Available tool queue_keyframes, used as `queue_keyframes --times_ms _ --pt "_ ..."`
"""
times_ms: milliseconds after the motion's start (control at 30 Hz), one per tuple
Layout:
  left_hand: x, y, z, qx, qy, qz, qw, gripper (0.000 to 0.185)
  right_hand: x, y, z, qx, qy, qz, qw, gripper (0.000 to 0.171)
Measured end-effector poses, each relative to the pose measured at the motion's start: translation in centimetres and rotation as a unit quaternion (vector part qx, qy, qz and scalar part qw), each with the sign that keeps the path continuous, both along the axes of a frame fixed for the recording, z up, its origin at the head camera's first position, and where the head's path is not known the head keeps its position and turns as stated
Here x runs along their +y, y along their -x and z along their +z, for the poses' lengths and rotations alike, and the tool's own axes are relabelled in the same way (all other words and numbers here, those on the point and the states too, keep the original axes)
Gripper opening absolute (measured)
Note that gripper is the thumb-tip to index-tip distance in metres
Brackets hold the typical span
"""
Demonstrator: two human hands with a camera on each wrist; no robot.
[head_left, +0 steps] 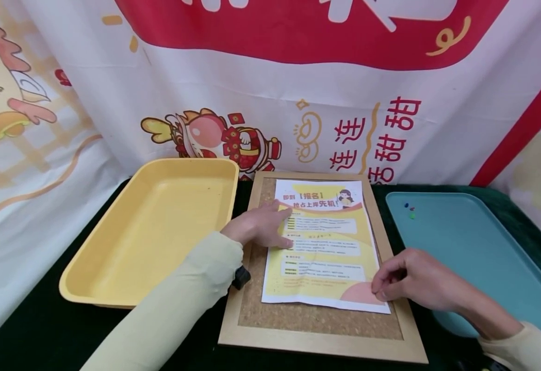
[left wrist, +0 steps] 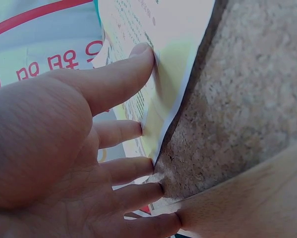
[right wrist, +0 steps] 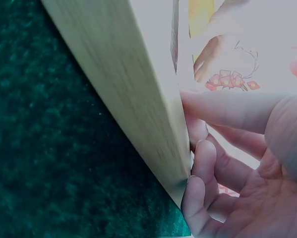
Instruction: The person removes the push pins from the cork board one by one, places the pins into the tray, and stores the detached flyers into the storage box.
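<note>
A yellow and white printed poster (head_left: pixel 321 247) lies on a cork board (head_left: pixel 316 322) with a light wooden frame. My left hand (head_left: pixel 265 224) rests at the poster's left edge, thumb and fingers spread; in the left wrist view the thumb (left wrist: pixel 121 74) lies over the paper, and lower fingertips reach the cork and frame. At the poster's lower right corner, my right hand (head_left: pixel 421 281) pinches the paper's edge between thumb and forefinger. In the right wrist view its other fingers (right wrist: pixel 193 198) curl against the wooden frame (right wrist: pixel 113 74). The pinched edge is mostly hidden by the fingers.
A deep yellow tray (head_left: pixel 159 226) stands left of the board. To the right is a teal tray (head_left: pixel 465 232) with a few tiny coloured pieces (head_left: pixel 410 210) at its far left corner. A dark green cloth (head_left: pixel 33 330) covers the table; a printed white curtain (head_left: pixel 251 77) hangs behind.
</note>
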State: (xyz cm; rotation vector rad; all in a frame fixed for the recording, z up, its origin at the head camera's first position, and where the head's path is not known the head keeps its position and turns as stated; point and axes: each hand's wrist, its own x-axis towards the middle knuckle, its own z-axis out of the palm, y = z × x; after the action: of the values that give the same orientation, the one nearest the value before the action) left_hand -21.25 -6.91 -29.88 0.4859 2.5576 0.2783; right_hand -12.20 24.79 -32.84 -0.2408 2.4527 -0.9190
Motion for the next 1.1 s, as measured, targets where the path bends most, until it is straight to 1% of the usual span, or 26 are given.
queue_keyframes --times_ms 233,633,1100 --pt "0.16 0.06 -0.11 -0.001 0.000 0.007 1.0000 0.087 0.06 -0.20 -0.01 0.005 0.001 0.002 1.000 0.005" --pt "0.15 0.07 -0.22 0.002 0.004 0.008 1.0000 0.087 0.16 -0.29 -0.15 0.009 0.012 0.008 1.000 0.006" --pt "0.17 0.14 -0.27 -0.002 0.003 0.007 1.0000 0.087 0.40 -0.33 -0.29 0.005 0.025 0.018 1.000 0.004"
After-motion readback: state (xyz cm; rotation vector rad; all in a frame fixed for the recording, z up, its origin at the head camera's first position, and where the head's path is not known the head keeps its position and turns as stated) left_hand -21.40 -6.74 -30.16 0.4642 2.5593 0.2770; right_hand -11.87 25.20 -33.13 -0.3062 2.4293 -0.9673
